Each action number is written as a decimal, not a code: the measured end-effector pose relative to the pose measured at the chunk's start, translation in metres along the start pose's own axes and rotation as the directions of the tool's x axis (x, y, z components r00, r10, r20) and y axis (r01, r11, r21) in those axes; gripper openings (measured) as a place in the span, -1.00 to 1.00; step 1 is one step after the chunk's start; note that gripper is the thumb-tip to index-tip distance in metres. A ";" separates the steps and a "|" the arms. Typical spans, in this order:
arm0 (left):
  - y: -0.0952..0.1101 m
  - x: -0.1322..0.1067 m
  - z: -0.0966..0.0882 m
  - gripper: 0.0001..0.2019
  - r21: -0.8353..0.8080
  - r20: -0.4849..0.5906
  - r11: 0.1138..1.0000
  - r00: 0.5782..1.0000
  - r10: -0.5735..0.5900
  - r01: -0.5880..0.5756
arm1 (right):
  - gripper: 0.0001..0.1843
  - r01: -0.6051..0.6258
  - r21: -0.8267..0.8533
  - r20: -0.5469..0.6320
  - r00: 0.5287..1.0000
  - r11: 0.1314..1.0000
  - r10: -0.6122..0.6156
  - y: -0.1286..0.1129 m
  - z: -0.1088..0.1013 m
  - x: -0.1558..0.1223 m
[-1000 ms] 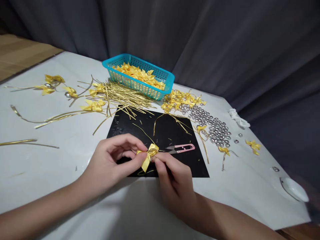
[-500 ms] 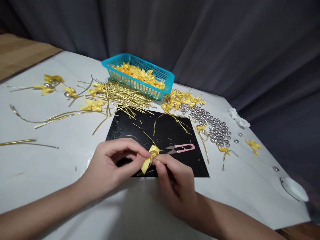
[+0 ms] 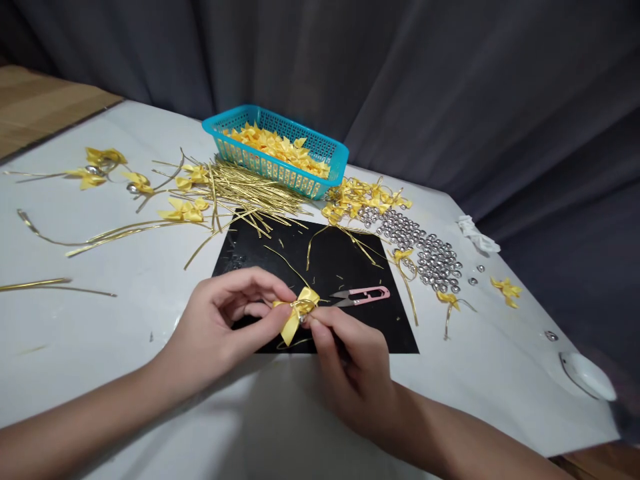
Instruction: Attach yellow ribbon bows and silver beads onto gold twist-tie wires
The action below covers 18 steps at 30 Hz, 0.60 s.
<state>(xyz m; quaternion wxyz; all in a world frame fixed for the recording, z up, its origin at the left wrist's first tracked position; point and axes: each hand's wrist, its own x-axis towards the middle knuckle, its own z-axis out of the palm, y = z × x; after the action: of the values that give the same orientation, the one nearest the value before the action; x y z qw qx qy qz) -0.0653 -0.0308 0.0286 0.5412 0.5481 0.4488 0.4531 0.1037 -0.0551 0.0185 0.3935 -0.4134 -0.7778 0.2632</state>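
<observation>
Between both hands (image 3: 300, 330), bow (image 3: 299, 311) tails point down.

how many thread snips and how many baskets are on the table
1 pink thread snips, lying on the black mat just right of the yellow bow that both hands pinch. 1 blue basket at the table's far side, full of yellow bows.

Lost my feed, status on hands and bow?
Left hand and right hand both pinching yellow bow. Bow held above black mat. Pink snips close beside, not touching.
</observation>
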 end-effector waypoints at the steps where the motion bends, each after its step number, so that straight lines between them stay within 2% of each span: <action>1: 0.000 0.000 0.000 -0.94 -0.010 -0.009 1.000 1.000 -0.001 0.001 | -0.82 -0.006 -0.005 0.006 1.000 1.000 0.006 0.000 0.000 0.000; 11: 0.000 0.000 0.003 -0.91 -0.047 0.020 0.999 1.000 -0.005 0.006 | -0.81 -0.048 -0.015 0.053 0.997 0.999 0.049 -0.002 -0.004 0.001; 18: 0.000 -0.001 0.001 -0.92 -0.036 0.023 0.999 1.000 -0.007 0.008 | -0.83 -0.026 -0.020 0.061 0.998 0.999 0.027 -0.004 -0.006 0.003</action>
<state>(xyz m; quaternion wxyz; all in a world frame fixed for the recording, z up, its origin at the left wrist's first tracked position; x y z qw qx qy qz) -0.0648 -0.0318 0.0282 0.5578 0.5419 0.4361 0.4528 0.1061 -0.0542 0.0264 0.3619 -0.4191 -0.7866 0.2732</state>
